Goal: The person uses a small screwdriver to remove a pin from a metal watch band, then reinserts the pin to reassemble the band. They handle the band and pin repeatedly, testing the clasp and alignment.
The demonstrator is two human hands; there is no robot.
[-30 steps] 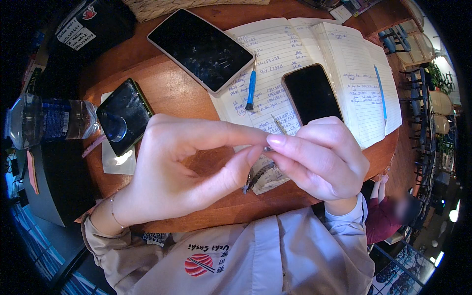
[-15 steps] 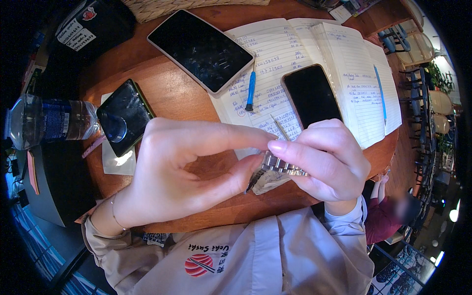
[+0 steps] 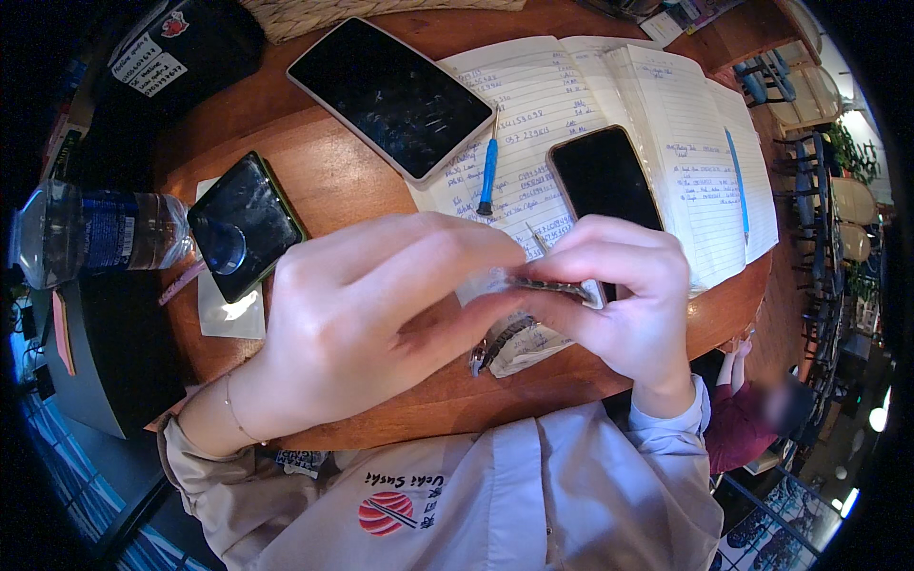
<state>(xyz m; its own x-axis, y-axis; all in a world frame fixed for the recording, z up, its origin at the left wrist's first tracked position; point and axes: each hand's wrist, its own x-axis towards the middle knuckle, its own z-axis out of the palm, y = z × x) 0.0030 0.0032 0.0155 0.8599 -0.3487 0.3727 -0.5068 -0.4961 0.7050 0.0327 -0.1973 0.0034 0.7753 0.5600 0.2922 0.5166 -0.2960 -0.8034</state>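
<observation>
My left hand (image 3: 371, 324) and my right hand (image 3: 619, 305) meet over an open notebook (image 3: 695, 190), both pinched on a metal link watch band (image 3: 552, 285), seen nearly edge-on between the fingertips and partly hidden by them. Just below, a second dark strap (image 3: 509, 343) lies on crumpled pale material. A blue screwdriver (image 3: 487, 181) rests on the pages above my hands, and a thin metal tool (image 3: 535, 238) shows behind my fingers. A black phone (image 3: 600, 171) lies on the notebook beside it.
A large dark-screened tablet (image 3: 390, 90) sits at the back, a green-edged phone (image 3: 238, 228) and a plastic water bottle (image 3: 105, 233) at left, near a black bag (image 3: 186, 57). A blue pen (image 3: 738, 181) lies on the notebook. A person in maroon (image 3: 738, 428) and chairs are beyond the right edge.
The band has turned from showing its link faces to nearly edge-on. My left fingers have curled in over it, and my right hand has shifted left and rotated.
</observation>
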